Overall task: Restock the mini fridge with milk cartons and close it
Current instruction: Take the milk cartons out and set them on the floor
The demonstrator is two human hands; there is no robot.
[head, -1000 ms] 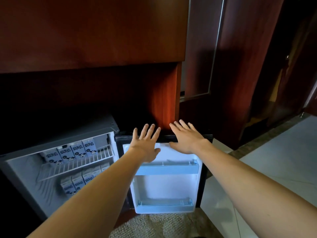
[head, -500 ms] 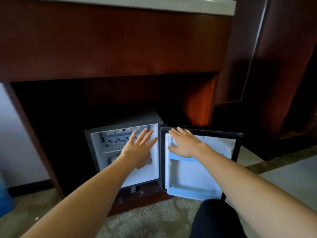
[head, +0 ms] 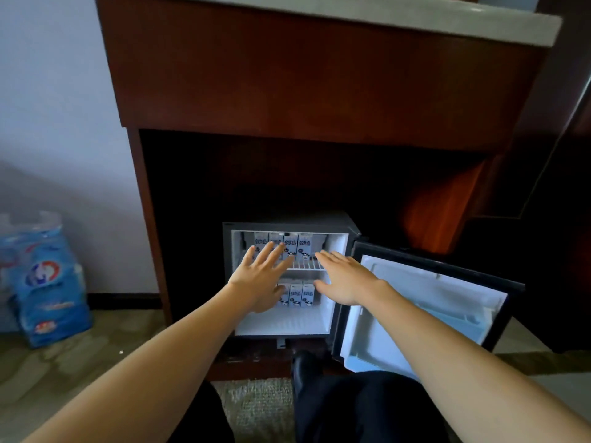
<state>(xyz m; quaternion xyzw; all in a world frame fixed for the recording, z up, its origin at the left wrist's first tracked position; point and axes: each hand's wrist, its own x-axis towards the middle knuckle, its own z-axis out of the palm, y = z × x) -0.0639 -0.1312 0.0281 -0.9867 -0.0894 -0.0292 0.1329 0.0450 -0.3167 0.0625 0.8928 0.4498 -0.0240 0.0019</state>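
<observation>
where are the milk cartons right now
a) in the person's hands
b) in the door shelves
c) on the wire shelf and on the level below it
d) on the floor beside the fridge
c: the upper cartons stand in a row on the wire shelf and the lower cartons stand beneath it. No cartons show in the open door, and the left hand and right hand are flat and hold nothing.

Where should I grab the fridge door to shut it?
Grip the fridge door by its far right edge, coming from the right with the right hand. It hangs wide open, hinged beside the mini fridge, so that free edge swings easiest.
</observation>
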